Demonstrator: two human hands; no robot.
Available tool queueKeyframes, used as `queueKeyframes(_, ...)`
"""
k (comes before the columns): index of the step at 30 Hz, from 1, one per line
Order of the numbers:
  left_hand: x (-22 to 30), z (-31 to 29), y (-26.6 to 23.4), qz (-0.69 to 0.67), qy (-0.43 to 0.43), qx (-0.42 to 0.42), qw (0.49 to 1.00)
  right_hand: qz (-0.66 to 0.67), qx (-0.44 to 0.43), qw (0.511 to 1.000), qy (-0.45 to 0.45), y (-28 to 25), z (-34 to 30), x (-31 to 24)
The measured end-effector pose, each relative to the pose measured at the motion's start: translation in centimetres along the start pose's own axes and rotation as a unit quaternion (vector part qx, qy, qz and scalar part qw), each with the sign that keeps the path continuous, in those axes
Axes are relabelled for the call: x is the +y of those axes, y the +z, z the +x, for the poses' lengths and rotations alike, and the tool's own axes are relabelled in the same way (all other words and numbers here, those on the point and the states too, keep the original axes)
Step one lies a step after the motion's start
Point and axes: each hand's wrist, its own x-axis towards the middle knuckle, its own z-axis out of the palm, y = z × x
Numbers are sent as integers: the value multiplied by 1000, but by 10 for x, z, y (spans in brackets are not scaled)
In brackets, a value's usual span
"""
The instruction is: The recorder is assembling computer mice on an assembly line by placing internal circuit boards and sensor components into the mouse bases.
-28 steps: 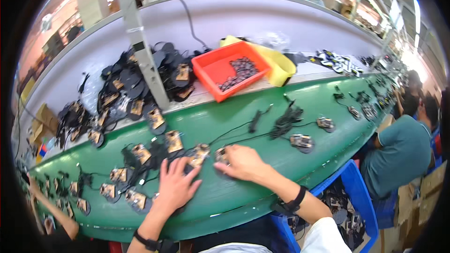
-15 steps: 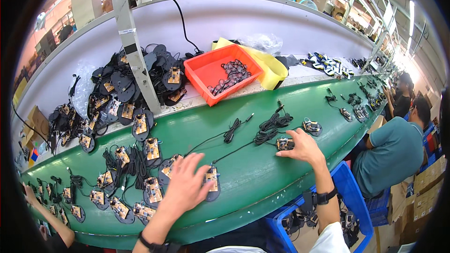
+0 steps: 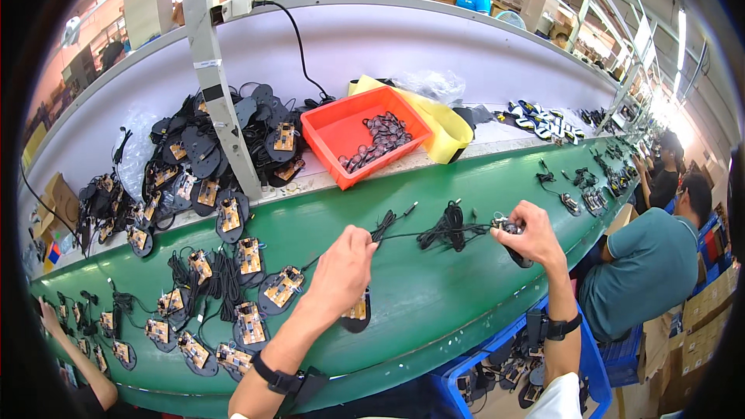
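My left hand (image 3: pixel 340 273) is raised over the green conveyor belt (image 3: pixel 403 279), its fingers pinched on a thin black cable at the fingertips. That cable runs right to a coiled black cable bundle (image 3: pixel 450 227). Below the hand, a round black base with a tan circuit board (image 3: pixel 357 312) is partly hidden. My right hand (image 3: pixel 534 234) is closed around a circuit board assembly (image 3: pixel 506 225), its underside hidden by the fingers. A dark rounded base (image 3: pixel 516 257) shows under that hand; I cannot tell whether it is part of the same piece.
Several boards on black bases (image 3: pixel 282 287) lie at left. A red bin (image 3: pixel 326 136) of small round parts stands on the ledge beside a pile of assemblies (image 3: pixel 206 143). A blue crate (image 3: pixel 594 365) sits below right. A co-worker in teal (image 3: pixel 652 268) sits at right; another person's arm (image 3: pixel 81 353) reaches in at left.
My left hand has risen, and its spread fingers have closed to a pinch. My right hand has moved right with a board assembly, and the cable bundle has shifted.
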Motion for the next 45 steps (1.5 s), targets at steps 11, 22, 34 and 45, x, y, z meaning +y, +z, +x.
queueKeyframes(11, 31, -24, -38, -263, -48, -146, 953, 190, -140, 971, 25, 13, -15, -68)
queueKeyframes(22, 27, -90, -105, -150, 28, -201, 968, -228, 103, 962, 106, 10, 32, -41)
queueKeyframes(34, -38, -154, -145, 225, -57, 15, 972, 19, -106, 992, -64, 97, -107, -192)
queueKeyframes(45, -49, -105, -54, 320, 98, -153, 930, 100, 45, 993, 35, 148, -229, -216)
